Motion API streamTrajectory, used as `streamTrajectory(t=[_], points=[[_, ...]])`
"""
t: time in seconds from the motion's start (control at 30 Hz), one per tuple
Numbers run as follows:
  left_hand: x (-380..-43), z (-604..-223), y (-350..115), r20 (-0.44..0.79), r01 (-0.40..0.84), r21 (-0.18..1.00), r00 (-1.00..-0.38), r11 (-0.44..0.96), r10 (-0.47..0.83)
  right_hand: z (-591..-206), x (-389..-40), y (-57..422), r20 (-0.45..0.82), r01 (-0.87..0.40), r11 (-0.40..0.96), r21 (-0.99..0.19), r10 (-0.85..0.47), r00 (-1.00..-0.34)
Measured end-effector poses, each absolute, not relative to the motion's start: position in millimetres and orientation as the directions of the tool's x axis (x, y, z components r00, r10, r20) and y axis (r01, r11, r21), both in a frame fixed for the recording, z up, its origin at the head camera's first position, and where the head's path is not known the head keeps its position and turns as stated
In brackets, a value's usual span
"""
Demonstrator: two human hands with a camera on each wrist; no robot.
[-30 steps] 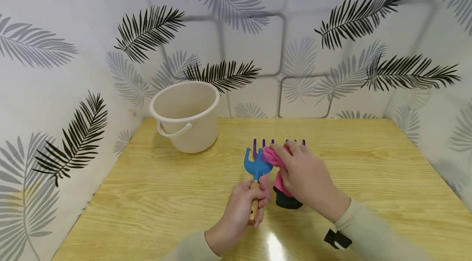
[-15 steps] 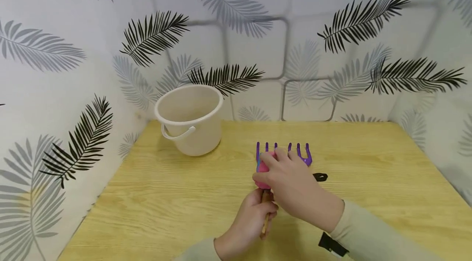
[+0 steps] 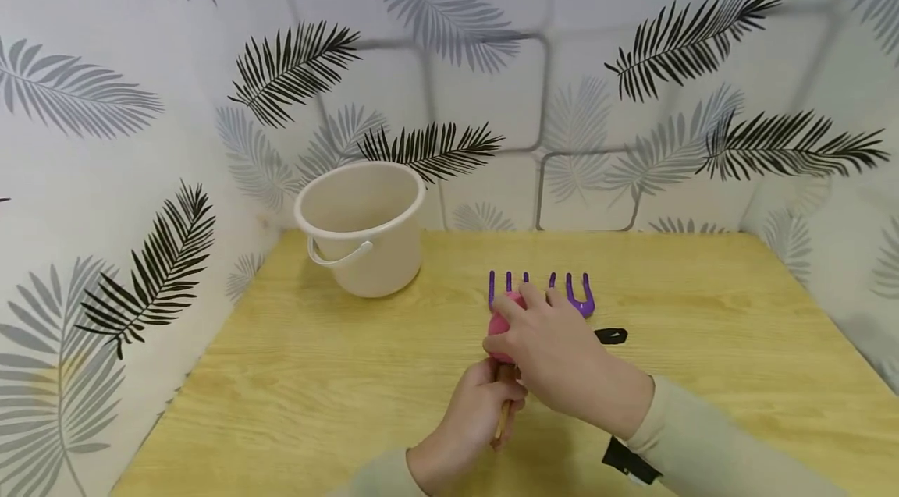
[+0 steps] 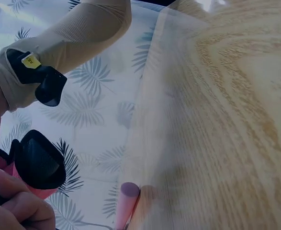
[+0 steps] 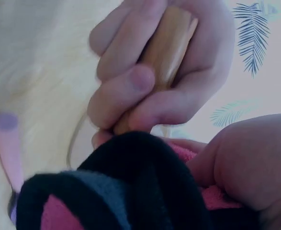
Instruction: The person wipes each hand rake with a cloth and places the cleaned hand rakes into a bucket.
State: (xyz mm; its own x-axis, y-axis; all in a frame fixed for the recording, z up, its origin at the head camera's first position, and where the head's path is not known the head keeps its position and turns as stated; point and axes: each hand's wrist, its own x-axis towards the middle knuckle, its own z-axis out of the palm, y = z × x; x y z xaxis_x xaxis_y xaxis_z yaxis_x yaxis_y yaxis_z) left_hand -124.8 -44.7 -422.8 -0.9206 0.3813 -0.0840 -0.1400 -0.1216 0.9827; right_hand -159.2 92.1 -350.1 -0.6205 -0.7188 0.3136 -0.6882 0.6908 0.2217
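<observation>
My left hand [image 3: 472, 410] grips the wooden handle [image 5: 166, 50] of a blue garden hand fork, fingers wrapped round it. My right hand [image 3: 565, 349] holds a pink cloth [image 3: 501, 335] with wide black edging [image 5: 145, 182] around the fork's head. The blue tines are hidden under the cloth. A black loop [image 3: 612, 335] shows beyond my right hand. Behind it lie purple tines of two tools, one set on the left [image 3: 491, 288] and one on the right [image 3: 580, 305]. A pink handle with a purple end [image 5: 7, 148] lies on the table in the right wrist view.
A cream bucket [image 3: 375, 255] with its handle hanging down stands at the table's back left. The wood-grain table [image 3: 316, 395] meets a wall [image 3: 477, 185] covered in leaf patterns. A black device [image 3: 630, 460] is strapped at my right sleeve.
My right hand has brought the cloth down over the blue fork head, covering tines that were visible before. The left hand keeps its grip on the handle. The last half second shows only small shifts.
</observation>
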Motion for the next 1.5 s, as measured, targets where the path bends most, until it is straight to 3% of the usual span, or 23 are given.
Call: streamTrajectory(t=[0.4, 0.6, 0.83, 1.03, 1.23, 1.5], points=[[-122.7, -420.5, -41.6, -0.074, -0.087, 0.996, -0.929, -0.019, 0.363, -349.6, -170.7, 85.0, 0.363, -0.596, 0.742, 0.307, -0.67, -0.648], [-128.9, -416.9, -44.1, -0.114, -0.148, 0.985, -0.942, -0.084, 0.314, -352.2, -167.2, 100.5, 0.375, -0.608, 0.775, 0.174, -0.623, -0.687], [-135.3, -413.1, -46.9, -0.125, -0.179, 0.966, -0.955, -0.184, 0.271, -358.9, -151.8, 110.2, 0.427, -0.649, 0.756, 0.083, -0.615, -0.663], [-131.9, -412.0, -44.4, -0.143, -0.224, 0.942, -0.942, -0.252, 0.303, -369.7, -165.9, 118.4, 0.444, -0.57, 0.822, -0.001, -0.51, -0.736], [-128.6, -413.6, -42.4, -0.156, -0.236, 0.939, -0.941, -0.251, 0.301, -379.2, -173.1, 123.3, 0.472, -0.52, 0.854, -0.02, -0.45, -0.758], [-134.1, -414.3, -44.3, -0.131, -0.186, 0.956, -0.963, -0.226, 0.237, -380.1, -151.7, 113.1, 0.496, -0.613, 0.789, 0.029, -0.544, -0.676]])
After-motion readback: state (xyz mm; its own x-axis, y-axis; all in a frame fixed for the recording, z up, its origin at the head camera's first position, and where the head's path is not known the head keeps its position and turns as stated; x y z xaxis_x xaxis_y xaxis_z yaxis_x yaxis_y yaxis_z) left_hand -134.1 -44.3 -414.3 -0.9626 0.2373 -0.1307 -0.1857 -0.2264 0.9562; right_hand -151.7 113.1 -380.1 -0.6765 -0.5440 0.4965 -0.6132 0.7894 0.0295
